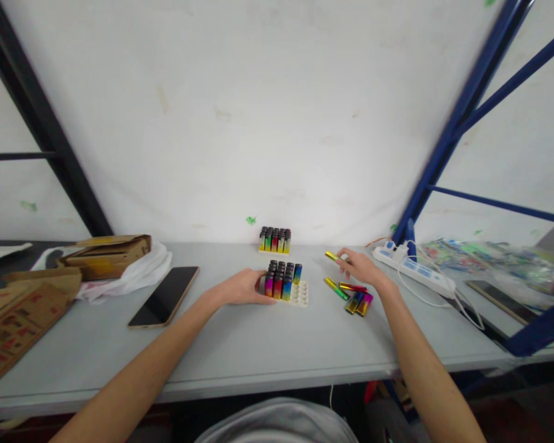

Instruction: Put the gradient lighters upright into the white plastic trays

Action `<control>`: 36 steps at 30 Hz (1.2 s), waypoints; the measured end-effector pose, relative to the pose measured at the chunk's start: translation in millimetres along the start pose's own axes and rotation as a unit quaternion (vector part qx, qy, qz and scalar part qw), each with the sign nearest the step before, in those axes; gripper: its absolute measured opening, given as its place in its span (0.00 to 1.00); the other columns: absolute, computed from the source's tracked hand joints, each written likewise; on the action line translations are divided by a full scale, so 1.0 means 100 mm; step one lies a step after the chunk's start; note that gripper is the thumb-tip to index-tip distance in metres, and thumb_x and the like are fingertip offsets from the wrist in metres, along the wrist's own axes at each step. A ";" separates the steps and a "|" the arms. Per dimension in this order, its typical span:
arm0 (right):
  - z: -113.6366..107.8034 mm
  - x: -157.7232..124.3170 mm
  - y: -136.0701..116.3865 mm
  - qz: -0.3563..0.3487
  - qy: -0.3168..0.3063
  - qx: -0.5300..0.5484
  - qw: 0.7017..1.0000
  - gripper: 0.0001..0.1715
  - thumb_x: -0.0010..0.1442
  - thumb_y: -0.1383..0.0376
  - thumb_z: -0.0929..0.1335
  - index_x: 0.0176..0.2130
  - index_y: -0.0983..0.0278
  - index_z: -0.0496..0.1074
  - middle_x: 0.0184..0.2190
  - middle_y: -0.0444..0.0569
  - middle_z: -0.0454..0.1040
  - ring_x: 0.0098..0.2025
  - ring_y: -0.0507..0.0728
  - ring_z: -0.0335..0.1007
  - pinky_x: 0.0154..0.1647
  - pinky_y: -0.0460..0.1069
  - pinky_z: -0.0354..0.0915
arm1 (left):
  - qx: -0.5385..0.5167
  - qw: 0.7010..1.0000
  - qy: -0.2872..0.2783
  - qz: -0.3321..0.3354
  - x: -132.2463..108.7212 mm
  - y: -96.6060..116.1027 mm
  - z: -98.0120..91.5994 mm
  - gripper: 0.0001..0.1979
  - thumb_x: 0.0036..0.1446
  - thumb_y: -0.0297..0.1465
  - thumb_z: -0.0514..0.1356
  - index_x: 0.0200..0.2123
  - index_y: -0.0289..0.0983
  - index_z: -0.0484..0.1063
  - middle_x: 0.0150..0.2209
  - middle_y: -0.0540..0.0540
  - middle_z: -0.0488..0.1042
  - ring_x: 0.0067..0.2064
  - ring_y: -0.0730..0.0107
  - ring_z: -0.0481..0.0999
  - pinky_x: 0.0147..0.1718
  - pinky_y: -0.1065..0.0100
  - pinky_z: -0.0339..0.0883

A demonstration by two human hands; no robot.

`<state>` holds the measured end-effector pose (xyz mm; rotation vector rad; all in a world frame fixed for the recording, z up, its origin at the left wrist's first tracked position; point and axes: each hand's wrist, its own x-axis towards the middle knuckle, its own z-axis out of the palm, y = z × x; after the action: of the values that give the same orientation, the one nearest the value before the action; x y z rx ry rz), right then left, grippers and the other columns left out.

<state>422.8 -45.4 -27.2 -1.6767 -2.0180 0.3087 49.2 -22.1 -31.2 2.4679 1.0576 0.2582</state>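
A white tray stands on the grey table, its left part filled with several upright lighters with black tops. Its right part shows bare holes. My left hand grips the left side of this tray, fingers around its edge. Over the table to the right, my right hand pinches a yellow lighter by one end. Just below that hand lie loose lighters: a green-yellow one, a red one and several multicoloured ones.
A full rack of lighters stands near the wall. At left are a phone, a cardboard box on white plastic, and flattened cardboard. A power strip with cables lies right, beside a blue frame.
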 end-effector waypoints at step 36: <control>0.69 0.02 -0.88 -0.051 0.163 0.168 0.971 0.21 0.62 0.55 0.60 0.22 0.61 0.54 0.19 0.39 0.52 0.25 0.51 0.52 0.29 0.48 0.46 | -0.006 1.000 0.001 0.022 -0.01 0.01 -0.01 0.28 0.48 0.53 0.64 0.43 0.37 0.72 0.30 0.50 0.75 0.30 0.65 0.71 0.27 0.69 0.58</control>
<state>312.6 -52.9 -44.1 -1.3151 -1.6926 0.2984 48.8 -23.0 -30.3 2.4820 1.0013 0.2812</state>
